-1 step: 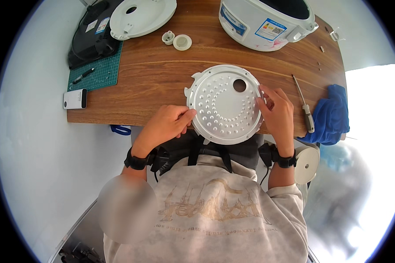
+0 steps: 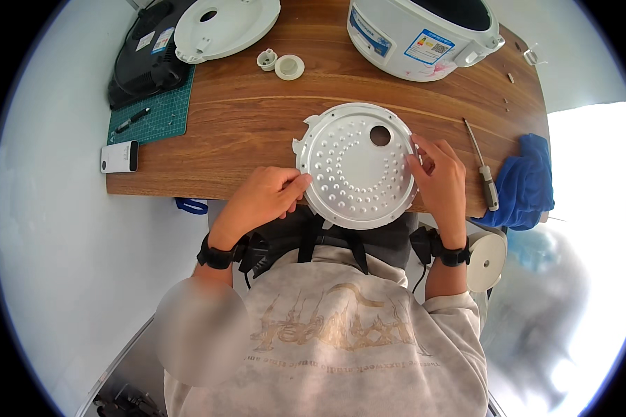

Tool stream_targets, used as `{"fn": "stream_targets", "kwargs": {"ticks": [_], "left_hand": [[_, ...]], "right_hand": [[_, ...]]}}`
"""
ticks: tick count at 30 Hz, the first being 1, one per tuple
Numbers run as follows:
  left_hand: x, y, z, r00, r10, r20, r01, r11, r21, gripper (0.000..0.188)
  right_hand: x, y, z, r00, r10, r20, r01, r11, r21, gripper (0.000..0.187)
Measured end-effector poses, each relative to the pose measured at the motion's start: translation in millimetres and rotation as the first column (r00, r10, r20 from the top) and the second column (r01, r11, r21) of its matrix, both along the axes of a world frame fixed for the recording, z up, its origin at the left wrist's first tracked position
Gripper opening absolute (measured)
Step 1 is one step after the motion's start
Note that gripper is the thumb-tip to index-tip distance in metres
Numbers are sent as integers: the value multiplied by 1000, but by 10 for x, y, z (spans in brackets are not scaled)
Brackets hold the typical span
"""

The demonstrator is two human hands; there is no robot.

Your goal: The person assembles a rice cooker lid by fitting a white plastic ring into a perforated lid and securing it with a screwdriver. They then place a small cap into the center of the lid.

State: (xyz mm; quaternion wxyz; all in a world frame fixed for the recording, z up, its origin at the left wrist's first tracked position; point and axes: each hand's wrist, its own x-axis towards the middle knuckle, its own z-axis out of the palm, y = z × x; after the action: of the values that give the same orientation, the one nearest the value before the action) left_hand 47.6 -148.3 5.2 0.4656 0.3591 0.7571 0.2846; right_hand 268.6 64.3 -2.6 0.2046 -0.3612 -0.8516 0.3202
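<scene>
A round silver metal plate [image 2: 358, 167] with several small dimples and one larger hole rests at the near edge of the wooden table [image 2: 250, 118]. My left hand [image 2: 268, 198] grips its left rim. My right hand [image 2: 442, 182] holds its right rim, fingertips on the plate's edge. Both wrists wear black bands.
A white cooker body [image 2: 424, 31] stands at the back right, and a white round lid [image 2: 226, 24] lies at the back left beside a black part [image 2: 146, 59]. Also here: green cutting mat [image 2: 153, 111], white phone-like device [image 2: 118, 156], two small caps [image 2: 289, 67], screwdriver [image 2: 483, 167], blue cloth [image 2: 525, 181].
</scene>
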Motion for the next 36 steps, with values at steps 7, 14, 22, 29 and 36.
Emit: {"fn": "stream_targets", "kwargs": {"ticks": [7, 14, 22, 29, 36], "left_hand": [[-29, 30, 6, 999, 32, -35, -31, 999, 17, 41], [-90, 134, -118, 983, 157, -99, -127, 957, 259, 32], [-154, 169, -47, 985, 136, 102, -153, 973, 175, 50], [-293, 147, -29, 975, 53, 218, -79, 991, 112, 70], [-340, 99, -45, 967, 12, 254, -46, 991, 128, 82]], "right_hand": [[9, 16, -14, 1000, -2, -5, 2, 1000, -23, 35], [7, 14, -2, 1000, -4, 16, 4, 1000, -21, 36], [28, 81, -96, 999, 0, -45, -3, 998, -60, 35], [29, 87, -150, 996, -23, -91, 15, 996, -90, 33], [185, 118, -208, 986, 29, -161, -61, 979, -194, 39]]}}
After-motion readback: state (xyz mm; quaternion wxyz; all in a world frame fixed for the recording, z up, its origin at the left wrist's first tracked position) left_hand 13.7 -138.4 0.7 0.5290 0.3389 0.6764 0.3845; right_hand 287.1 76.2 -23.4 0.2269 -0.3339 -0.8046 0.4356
